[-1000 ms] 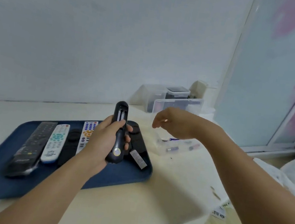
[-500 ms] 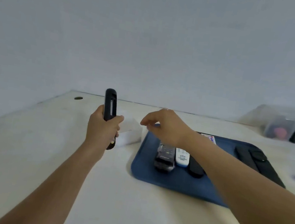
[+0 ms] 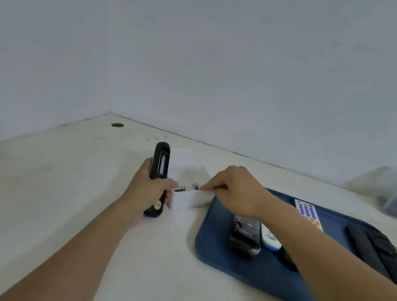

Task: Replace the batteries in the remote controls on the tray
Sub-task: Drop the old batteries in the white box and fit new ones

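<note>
Pale desk underneath, blue tray of remotes just below the right hand. White box sits between both hands. Left hand wrapped tight round the black remote, upright, compartment open. Right hand's fingertips pinched together over a battery at the box rim.

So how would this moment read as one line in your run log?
left hand: holds slim black remote, battery slot open | right hand: fingertips at small white box with batteries | blue tray: other remotes waiting
</note>
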`<state>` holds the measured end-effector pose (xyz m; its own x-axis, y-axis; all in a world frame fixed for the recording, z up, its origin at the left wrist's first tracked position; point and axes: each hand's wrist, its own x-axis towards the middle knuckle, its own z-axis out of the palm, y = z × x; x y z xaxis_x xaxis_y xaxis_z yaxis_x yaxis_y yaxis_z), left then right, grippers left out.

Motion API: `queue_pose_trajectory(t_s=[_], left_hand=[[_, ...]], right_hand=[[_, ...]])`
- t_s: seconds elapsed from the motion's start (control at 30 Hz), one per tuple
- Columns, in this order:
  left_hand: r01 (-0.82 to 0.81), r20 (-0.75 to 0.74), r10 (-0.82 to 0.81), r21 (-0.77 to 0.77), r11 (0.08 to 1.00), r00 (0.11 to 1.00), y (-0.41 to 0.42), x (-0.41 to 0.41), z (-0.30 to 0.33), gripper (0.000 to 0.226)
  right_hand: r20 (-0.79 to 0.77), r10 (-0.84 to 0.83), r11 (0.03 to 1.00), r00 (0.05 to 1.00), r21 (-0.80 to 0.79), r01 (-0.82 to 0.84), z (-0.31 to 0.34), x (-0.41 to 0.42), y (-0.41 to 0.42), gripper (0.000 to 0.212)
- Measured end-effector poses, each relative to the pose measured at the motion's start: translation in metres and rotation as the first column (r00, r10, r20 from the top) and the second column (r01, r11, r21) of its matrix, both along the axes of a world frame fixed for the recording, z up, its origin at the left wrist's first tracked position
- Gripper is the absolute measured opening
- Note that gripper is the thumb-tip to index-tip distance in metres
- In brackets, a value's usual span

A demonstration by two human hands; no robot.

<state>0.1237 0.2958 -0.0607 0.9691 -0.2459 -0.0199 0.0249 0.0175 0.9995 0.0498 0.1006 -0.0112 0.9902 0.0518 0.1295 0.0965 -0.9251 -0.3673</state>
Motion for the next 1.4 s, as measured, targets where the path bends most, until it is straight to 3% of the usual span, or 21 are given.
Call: queue_pose_trajectory(t_s=[0.13, 0.2, 0.37, 0.63, 0.83, 1.03, 1.13, 1.4], left_hand=[[0.0, 0.25, -0.016, 0.062, 0.998, 0.968, 0.0, -0.01, 0.0, 0.056], [0.019, 0.341, -0.045, 0.077, 0.997, 0.939, 0.0, -0.015, -0.002, 0.068], [0.013, 0.46, -0.057, 0.098, 0.995, 0.886, 0.001, -0.019, -0.008, 0.077], [0.062, 0.454, -0.076, 0.046, 0.997, 0.888, 0.0, -0.016, -0.011, 0.087], [0.119, 0.433, -0.107, -0.001, 0.993, 0.895, 0.0, -0.016, -0.011, 0.085], [0.171, 0.337, -0.134, -0.083, 0.982, 0.932, 0.0, -0.023, -0.003, 0.088], [0.19, 0.312, -0.153, -0.093, 0.977, 0.938, 0.001, -0.022, -0.003, 0.091], [0.156, 0.309, -0.124, -0.081, 0.984, 0.943, 0.002, -0.021, -0.005, 0.091]], right_hand=[[0.126, -0.076, 0.995, 0.989, 0.074, 0.067, 0.0, -0.005, -0.005, 0.03], [0.165, -0.075, 0.993, 0.983, 0.102, 0.058, 0.0, -0.005, -0.003, 0.036], [0.155, -0.03, 0.999, 0.988, -0.021, 0.034, -0.004, -0.003, 0.007, 0.045], [0.112, -0.061, 0.969, 0.992, -0.233, 0.086, -0.004, 0.006, 0.028, 0.031], [0.061, -0.072, 0.969, 0.996, -0.23, 0.085, -0.003, 0.012, 0.034, 0.048], [0.086, -0.13, 0.917, 0.988, -0.368, 0.153, -0.004, 0.023, 0.036, 0.019], [0.105, -0.142, 0.88, 0.984, -0.443, 0.174, -0.005, 0.023, 0.043, 0.02], [0.125, -0.189, 0.9, 0.974, -0.375, 0.223, -0.009, 0.029, 0.043, 0.023]])
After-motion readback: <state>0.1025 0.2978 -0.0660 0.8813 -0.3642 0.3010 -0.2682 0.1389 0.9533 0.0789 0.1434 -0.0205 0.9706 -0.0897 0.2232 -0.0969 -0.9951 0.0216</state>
